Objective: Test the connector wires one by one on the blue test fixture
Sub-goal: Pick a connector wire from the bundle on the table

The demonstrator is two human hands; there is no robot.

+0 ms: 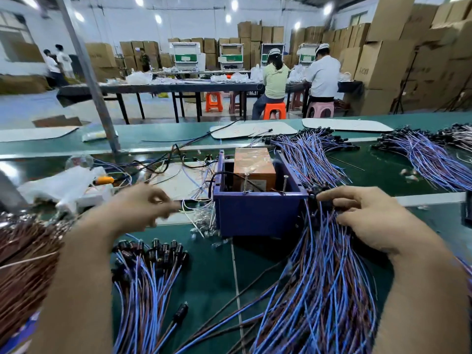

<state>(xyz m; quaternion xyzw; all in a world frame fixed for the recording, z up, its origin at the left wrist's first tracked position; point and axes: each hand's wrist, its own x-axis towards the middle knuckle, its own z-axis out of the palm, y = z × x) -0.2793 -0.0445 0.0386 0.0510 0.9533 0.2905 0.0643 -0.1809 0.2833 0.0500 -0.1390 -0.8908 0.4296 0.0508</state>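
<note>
The blue test fixture [258, 215] stands on the green bench in the middle, an orange box [252, 164] and two upright screws inside it. My right hand [365, 218] is at the fixture's right corner. Its thumb and fingers pinch the black connector [322, 198] of one wire at the top of a thick bundle of blue and brown wires [319, 290]. My left hand [143, 205] hovers left of the fixture, blurred, fingers curled and pointing towards it. Whether it holds anything is unclear. A pile of wires with black connectors [150, 254] lies below it.
More wire bundles lie behind the fixture [314, 154] and at far right [429, 154]. A brown wire heap [23, 254] is at the left edge. Loose leads, white bags and an orange-handled tool [103, 180] sit left of the fixture. Beyond, people work at tables among cartons.
</note>
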